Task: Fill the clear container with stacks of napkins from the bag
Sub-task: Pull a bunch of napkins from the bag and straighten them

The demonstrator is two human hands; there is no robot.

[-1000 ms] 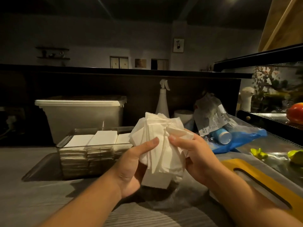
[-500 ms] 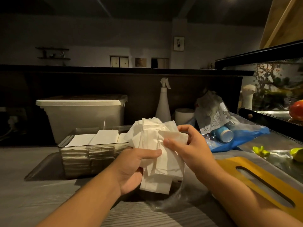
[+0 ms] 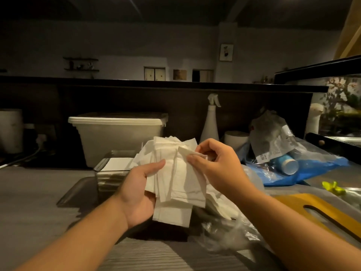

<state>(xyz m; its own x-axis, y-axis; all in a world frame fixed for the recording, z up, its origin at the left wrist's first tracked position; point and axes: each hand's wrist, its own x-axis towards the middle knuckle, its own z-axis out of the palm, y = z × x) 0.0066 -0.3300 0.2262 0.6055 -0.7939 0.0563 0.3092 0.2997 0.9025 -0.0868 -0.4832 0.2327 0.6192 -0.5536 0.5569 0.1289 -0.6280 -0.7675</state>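
White napkins, a clear container, a cream lidded tub, a blue bag and a mustard-yellow board stand out against the grey, grain-streaked countertop.

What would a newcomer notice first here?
The fanned bundle of white napkins at centre, gripped from below by the left hand while the right hand pinches its top edge. Behind it to the left sits the clear container, already holding flat napkin stacks; a blue bag lies at right.
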